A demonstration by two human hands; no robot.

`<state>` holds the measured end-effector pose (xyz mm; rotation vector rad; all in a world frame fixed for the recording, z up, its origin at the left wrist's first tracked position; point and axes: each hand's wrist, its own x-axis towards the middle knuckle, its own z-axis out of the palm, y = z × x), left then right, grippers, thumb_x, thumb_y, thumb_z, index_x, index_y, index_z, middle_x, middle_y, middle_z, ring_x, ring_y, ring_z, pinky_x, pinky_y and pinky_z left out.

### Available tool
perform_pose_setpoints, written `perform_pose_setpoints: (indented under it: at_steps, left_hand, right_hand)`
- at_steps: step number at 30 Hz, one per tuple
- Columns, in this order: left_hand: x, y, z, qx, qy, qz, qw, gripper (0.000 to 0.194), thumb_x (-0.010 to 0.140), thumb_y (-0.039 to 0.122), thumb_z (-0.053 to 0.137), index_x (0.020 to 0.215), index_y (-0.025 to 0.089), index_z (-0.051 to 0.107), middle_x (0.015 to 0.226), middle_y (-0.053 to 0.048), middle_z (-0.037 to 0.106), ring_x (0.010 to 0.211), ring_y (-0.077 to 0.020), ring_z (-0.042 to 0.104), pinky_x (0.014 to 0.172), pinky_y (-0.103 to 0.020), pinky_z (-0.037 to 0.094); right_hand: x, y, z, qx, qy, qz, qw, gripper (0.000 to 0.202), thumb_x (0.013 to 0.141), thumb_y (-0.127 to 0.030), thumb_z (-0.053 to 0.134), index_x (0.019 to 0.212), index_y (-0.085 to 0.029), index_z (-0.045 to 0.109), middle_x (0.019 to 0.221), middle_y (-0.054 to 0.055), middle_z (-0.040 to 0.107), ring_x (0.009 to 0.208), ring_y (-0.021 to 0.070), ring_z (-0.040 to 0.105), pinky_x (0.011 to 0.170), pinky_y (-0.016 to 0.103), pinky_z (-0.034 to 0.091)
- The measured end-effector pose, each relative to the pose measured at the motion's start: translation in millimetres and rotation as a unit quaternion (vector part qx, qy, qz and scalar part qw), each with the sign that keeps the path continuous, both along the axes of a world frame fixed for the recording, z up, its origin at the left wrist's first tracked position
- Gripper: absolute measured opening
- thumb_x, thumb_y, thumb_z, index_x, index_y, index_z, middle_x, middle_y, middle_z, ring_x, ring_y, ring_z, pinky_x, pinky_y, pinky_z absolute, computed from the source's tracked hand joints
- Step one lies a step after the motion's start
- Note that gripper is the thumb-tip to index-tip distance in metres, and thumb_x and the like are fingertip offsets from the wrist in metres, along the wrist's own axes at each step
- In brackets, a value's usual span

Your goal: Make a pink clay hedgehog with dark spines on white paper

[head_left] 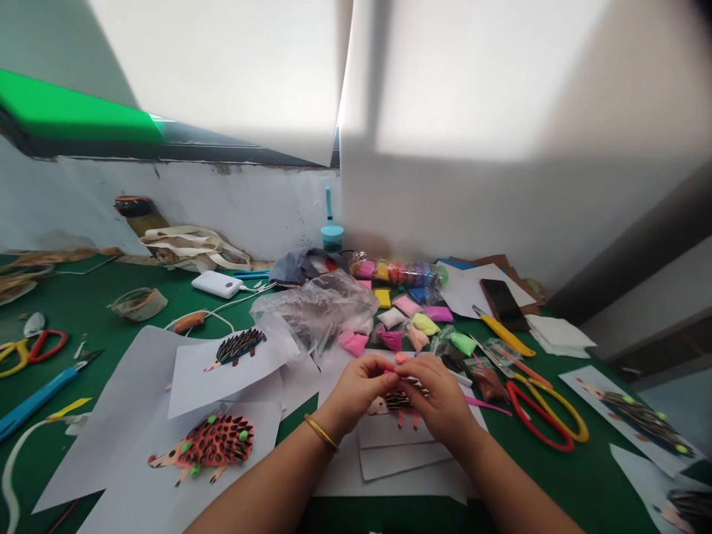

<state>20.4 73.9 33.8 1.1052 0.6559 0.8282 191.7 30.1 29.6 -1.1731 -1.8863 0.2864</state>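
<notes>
My left hand [364,389] and my right hand [434,386] meet over the middle of the table, thumbs and fingers pinched together. A tiny bit of pink shows between the fingertips; its shape is too small to make out. Beneath them a hedgehog picture [409,420] on white paper is partly covered by both hands. A thin pink tool [489,404] lies just right of my right hand. Packets of coloured clay, among them a magenta one [391,339] and a peach one [417,337], lie beyond the hands.
Finished-looking hedgehog pictures [216,445] lie left and right on paper. Red-and-yellow scissors [548,415], a yellow cutter [507,335] and a dark phone [503,304] are on the right. A crumpled plastic bag [320,308], white power bank [216,284] and blue cutter [41,400] lie leftward.
</notes>
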Motion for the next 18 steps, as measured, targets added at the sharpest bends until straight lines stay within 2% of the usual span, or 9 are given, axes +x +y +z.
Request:
perform_pose_setpoints:
  at_steps: [4,8,13,18]
  left_hand:
    - [0.5,0.5,-3.5,-0.020,-0.044,0.002,0.999,0.034,0.066,0.031,0.083,0.091,0.015,0.066,0.087,-0.004,0.067,0.074,-0.0137,0.060,0.070,-0.026,0.046]
    - [2.0,0.1,-6.1,-0.040,-0.049,-0.012,0.998,0.038,0.070,0.033,0.081,0.099,0.015,0.064,0.086,-0.004,0.067,0.071,-0.0134,0.061,0.068,-0.026,0.046]
    - [1.5,1.1,-4.3,-0.013,-0.038,0.004,0.999,0.034,0.068,0.032,0.081,0.091,0.014,0.065,0.088,-0.005,0.066,0.077,-0.0140,0.060,0.071,-0.025,0.046]
    - [1.4,0.6,-2.8,-0.011,-0.042,-0.003,0.999,0.033,0.068,0.034,0.082,0.090,0.015,0.066,0.088,-0.005,0.066,0.078,-0.0148,0.060,0.073,-0.027,0.046]
  right_hand:
    - [2.2,1.2,-3.2,-0.027,0.013,-0.005,1.000,0.018,0.088,-0.031,0.062,0.105,-0.027,0.066,0.098,0.005,0.066,0.096,0.0231,0.057,0.084,0.039,0.047]
    - [2.1,1.7,-2.5,-0.039,0.036,-0.006,0.999,0.010,0.089,-0.031,0.060,0.091,-0.026,0.068,0.090,0.005,0.066,0.092,0.0227,0.058,0.081,0.038,0.047]
    - [2.1,2.9,-5.6,-0.040,0.058,-0.012,0.997,0.009,0.089,-0.027,0.058,0.095,-0.026,0.065,0.094,0.005,0.066,0.097,0.0230,0.057,0.086,0.040,0.046]
    - [3.8,3.3,-7.1,-0.061,0.046,-0.010,0.997,0.015,0.089,-0.031,0.059,0.101,-0.026,0.066,0.100,0.006,0.065,0.099,0.0239,0.057,0.086,0.041,0.047]
